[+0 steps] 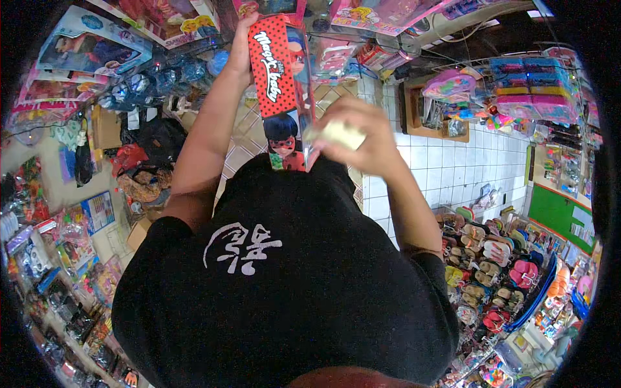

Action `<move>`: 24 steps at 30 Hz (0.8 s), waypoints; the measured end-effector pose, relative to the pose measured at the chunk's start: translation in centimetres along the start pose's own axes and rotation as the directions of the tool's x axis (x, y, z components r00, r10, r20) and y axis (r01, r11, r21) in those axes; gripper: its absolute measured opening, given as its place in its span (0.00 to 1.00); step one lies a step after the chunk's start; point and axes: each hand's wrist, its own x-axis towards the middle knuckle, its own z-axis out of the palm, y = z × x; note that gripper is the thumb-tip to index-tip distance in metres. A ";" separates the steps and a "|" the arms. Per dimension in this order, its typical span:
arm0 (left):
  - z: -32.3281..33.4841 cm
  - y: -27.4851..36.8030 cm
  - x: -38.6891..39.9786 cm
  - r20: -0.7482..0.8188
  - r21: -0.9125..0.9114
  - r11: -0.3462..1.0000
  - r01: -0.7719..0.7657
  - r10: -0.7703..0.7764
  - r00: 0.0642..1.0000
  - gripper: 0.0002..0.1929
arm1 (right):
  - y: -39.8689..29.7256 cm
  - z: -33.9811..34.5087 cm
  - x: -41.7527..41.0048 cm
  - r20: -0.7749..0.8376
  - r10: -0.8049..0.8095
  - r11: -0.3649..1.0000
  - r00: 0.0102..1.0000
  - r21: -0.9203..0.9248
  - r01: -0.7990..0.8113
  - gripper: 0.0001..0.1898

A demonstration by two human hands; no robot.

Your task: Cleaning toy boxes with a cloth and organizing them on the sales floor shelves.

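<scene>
A red doll box with black dots (pixel 274 68) stands out in front of my chest, its narrow printed side towards me and a clear window on its right side. My left hand (pixel 242 48) grips the box near its upper left edge. Blurred by motion, my right hand (pixel 361 131) is at the lower right of the box, closed round a pale yellow cloth or sponge (pixel 342 135). Whether the cloth touches the window cannot be told.
Boxed dolls and toys (pixel 94 41) surround the far side. Sandals on a rack (pixel 490 262) stand at the right, near a white tiled surface (pixel 436 165). A black bag (pixel 162 140) and a cardboard box (pixel 139 233) lie at the left.
</scene>
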 end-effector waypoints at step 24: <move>-1.8 -1.9 4.2 0.442 -0.422 0.906 0.027 0.179 0.879 0.42 | -0.2 3.3 5.7 0.047 -0.250 0.695 0.967 -0.686 0.213 0.20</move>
